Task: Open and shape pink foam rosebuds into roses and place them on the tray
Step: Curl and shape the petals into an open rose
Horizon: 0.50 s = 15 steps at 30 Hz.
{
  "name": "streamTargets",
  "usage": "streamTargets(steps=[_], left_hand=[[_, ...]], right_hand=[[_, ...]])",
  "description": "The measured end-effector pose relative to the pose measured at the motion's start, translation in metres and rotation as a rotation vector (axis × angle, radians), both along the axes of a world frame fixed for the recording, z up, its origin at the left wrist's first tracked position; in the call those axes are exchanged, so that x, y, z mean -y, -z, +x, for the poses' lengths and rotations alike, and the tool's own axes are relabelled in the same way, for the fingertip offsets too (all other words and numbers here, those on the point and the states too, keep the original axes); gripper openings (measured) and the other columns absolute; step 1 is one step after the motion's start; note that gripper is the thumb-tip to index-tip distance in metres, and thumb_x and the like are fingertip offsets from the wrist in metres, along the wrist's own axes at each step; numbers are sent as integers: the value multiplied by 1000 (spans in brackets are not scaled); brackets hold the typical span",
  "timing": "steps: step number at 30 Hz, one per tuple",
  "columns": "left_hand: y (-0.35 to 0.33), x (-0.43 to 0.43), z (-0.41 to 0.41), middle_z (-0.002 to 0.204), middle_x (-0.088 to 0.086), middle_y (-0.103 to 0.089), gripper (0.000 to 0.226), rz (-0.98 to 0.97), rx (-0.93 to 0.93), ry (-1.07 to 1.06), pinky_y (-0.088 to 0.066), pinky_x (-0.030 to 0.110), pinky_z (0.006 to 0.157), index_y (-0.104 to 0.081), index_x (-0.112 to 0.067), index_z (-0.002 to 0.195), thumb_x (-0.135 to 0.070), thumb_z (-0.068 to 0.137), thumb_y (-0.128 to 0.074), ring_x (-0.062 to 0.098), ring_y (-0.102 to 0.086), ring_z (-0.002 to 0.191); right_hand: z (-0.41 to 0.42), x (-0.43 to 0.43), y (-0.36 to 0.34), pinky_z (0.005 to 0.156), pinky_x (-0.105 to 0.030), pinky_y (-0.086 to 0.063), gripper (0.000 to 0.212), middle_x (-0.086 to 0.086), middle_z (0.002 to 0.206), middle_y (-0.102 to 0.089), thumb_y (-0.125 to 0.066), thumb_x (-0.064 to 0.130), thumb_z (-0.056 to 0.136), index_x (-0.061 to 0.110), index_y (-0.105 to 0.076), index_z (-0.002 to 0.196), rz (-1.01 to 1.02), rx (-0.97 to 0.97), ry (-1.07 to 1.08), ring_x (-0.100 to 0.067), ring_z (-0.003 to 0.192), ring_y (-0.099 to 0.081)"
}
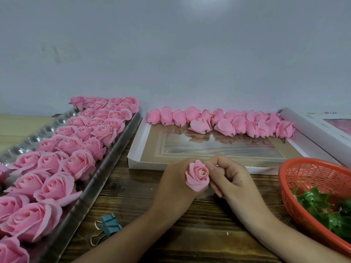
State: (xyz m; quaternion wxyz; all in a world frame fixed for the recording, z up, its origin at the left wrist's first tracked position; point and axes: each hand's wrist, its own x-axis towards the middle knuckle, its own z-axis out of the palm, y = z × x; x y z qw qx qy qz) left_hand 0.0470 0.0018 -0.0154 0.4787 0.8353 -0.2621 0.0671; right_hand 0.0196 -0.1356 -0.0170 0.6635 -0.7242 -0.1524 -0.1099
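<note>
My left hand (173, 184) grips a half-opened pink foam rose (197, 175) from below, over the wooden table. The curled fingers of my right hand (227, 176) pinch the rose's right outer petal. On the left a silver tray (106, 160) holds several rows of opened pink roses (79, 163). At the back, a row of closed pink rosebuds (226, 123) lies along the far side of a shallow white box lid (135, 149).
A red plastic basket (296, 179) with green leaf pieces (322, 207) stands at the right edge. A teal binder clip (109, 225) lies on the wood near the tray's front. A white box (322, 126) sits at the back right, against the grey wall.
</note>
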Motion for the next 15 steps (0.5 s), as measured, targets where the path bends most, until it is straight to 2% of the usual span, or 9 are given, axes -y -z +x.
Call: streamTargets(steps=[3, 6, 8, 10, 12, 15], left_hand=[[2, 0, 2, 65, -19, -46, 23, 16, -12, -28, -38, 2, 63, -53, -22, 70, -9, 84, -65, 1, -52, 61], [1, 0, 1, 72, -11, -51, 1, 14, -47, -7, -38, 2, 65, -63, -8, 85, -9, 85, -64, 3, -49, 65], [2, 0, 0, 70, -16, -51, 6, 9, -2, -4, -40, 2, 64, -62, -15, 82, -11, 84, -66, -1, -54, 65], [1, 0, -1, 70, -22, -49, 11, 14, -5, -6, -41, 1, 65, -59, -22, 82, -13, 84, -67, -11, -55, 69], [1, 0, -1, 72, -24, -49, 9, 7, -52, -1, -41, 0, 67, -61, -21, 86, -14, 84, -66, -11, -54, 69], [2, 0, -1, 79, -18, -55, 15, -67, -151, 16, -41, 0, 66, -61, -21, 84, -7, 83, -64, -10, -51, 65]], right_hand=[[2, 0, 2, 57, -28, -34, 39, -9, 47, -31, -57, 38, 85, 3, -53, 69, -73, 30, 76, -12, 49, -33], [3, 1, 3, 59, -38, -33, 39, -17, 53, -31, -59, 37, 86, 2, -54, 72, -83, 46, 97, -21, 53, -33], [2, 2, 2, 61, -37, -38, 30, -12, 58, -41, -61, 32, 94, 9, -57, 76, -66, 97, 119, -20, 58, -41], [1, 3, 1, 63, -25, -42, 17, -1, 68, -52, -60, 26, 94, 17, -60, 80, -71, 176, 143, -10, 67, -50], [0, 3, -2, 67, -29, -45, 11, 2, 77, -59, -61, 30, 90, 22, -62, 83, -89, 202, 123, -14, 76, -56], [-3, 1, -4, 67, -34, -45, 9, 2, 82, -61, -61, 33, 87, 25, -64, 84, -115, 219, 73, -21, 79, -57]])
